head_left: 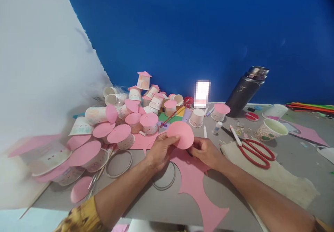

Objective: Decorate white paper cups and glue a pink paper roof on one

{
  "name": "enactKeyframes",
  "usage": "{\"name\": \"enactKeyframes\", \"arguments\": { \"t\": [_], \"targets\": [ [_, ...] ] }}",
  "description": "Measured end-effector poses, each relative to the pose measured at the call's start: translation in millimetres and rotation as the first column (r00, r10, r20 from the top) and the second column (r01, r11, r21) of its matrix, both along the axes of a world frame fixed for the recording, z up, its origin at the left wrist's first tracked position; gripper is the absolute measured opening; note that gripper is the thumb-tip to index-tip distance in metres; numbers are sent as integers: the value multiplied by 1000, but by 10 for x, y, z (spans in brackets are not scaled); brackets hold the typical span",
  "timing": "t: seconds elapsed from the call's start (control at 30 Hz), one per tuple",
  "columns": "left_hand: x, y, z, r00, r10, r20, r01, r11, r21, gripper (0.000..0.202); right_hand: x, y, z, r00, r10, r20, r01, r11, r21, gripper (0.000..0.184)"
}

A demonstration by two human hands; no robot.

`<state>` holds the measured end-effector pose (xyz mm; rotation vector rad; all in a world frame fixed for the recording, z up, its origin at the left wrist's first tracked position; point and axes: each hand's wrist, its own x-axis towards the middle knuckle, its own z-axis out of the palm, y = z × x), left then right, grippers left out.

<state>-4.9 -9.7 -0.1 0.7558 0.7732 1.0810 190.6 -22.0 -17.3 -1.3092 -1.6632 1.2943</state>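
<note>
A round pink paper disc (182, 132) is held up over the table's middle. My left hand (163, 150) pinches it, thumb lying on its face and fingers behind. At the disc's lower right edge, my right hand (206, 152) has its fingers curled in; the fingertips are partly hidden, and they seem to touch the disc's edge. Beneath both hands lies a pink paper offcut (194, 186) with curved cut-outs. Under my left wrist is a grey ring (164, 187), partly covered.
Paper cups with pink tops (121, 138) crowd the left side. Red-handled scissors (257, 153) lie on a cloth (284, 181) at right, near a patterned paper cup (271, 130). A black flask (245, 93) stands by the blue wall, with a glue bottle (217, 127) nearer.
</note>
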Motion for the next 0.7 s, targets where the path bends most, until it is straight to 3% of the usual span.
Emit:
{"name": "enactKeyframes", "arguments": {
  "t": [0.1,0.23,0.43,0.57,0.63,0.7],
  "targets": [
    [-22,29,-38,985,143,-99,-138,989,50,30,7,19,16,931,-202,305,146,970,197,21],
    [-57,54,2,985,125,-117,-118,991,66,33,33,11,29,803,-179,569,19,961,276,19],
    [-53,47,28,980,129,-153,-118,990,75,33,58,-12,-69,838,-122,531,-104,921,376,27],
    [-57,65,-16,979,134,-154,-121,989,87,34,55,-37,-85,809,-47,586,-197,917,346,28],
    [-59,70,-37,979,127,-157,-114,989,93,33,43,-55,-72,804,-91,587,-160,919,361,25],
    [-56,67,-55,980,115,-160,-100,990,95,33,30,-68,-53,820,-232,523,-8,909,416,17]
  ]
}}
